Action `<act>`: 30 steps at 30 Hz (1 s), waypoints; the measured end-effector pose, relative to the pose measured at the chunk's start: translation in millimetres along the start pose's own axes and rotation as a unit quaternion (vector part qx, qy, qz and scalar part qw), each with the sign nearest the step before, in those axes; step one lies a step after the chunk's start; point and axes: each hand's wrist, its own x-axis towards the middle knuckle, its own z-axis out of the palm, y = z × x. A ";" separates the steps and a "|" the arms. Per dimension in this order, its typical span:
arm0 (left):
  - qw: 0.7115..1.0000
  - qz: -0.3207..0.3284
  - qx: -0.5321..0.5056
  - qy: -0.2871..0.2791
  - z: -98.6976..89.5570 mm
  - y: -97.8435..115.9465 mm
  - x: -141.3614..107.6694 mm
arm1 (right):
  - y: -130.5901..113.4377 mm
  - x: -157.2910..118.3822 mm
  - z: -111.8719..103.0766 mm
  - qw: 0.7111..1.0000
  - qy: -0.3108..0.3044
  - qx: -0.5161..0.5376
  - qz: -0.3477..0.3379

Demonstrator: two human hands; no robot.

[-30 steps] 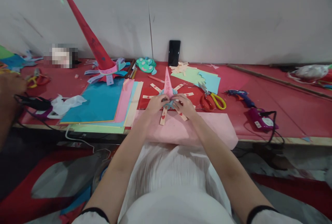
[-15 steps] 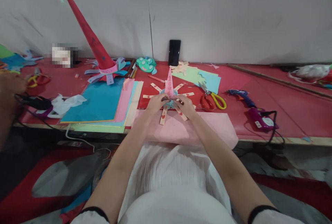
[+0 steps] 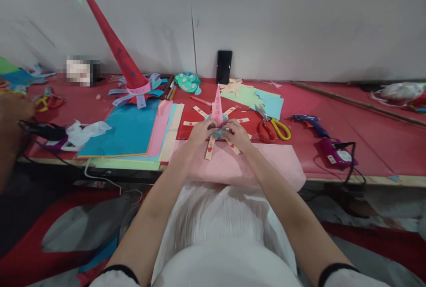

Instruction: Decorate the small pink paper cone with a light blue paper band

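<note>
A small pink paper cone [image 3: 217, 108] with red writing stands upright on the red table, its tip pointing away from me. Light blue paper [image 3: 217, 135] rings its base, and several cream strips with red hearts [image 3: 209, 148] spread out around it like rays. My left hand [image 3: 202, 131] is closed at the left of the base, fingertips pinching the blue paper. From the right, my right hand [image 3: 238, 134] pinches the same ring, its fingertips close to those of my left hand. Pink paper [image 3: 229, 167] lies under my wrists at the table edge.
Scissors [image 3: 271, 128], a blue glue gun [image 3: 309, 123] and a purple device [image 3: 335, 153] lie to the right. Stacked coloured sheets [image 3: 126, 131] and a tall red cone [image 3: 113, 41] are left. A phone [image 3: 224, 67] leans on the wall. Another person's hand [image 3: 16, 109] is at far left.
My fingers have shifted very slightly at the base of the pink cone. Everything else looks the same.
</note>
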 end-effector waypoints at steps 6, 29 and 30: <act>1.000 0.012 0.012 -0.015 -1.3 -0.8 0.1 | -0.8 -0.1 -1.1 1.000 0.002 -0.007 0.009; 0.998 -0.015 0.063 -0.028 -3.1 2.3 1.3 | -2.3 3.6 -7.9 0.990 0.129 -0.013 0.060; 0.998 -0.016 0.062 -0.028 -3.2 2.5 1.3 | -2.5 3.8 -8.3 0.989 0.130 -0.016 0.064</act>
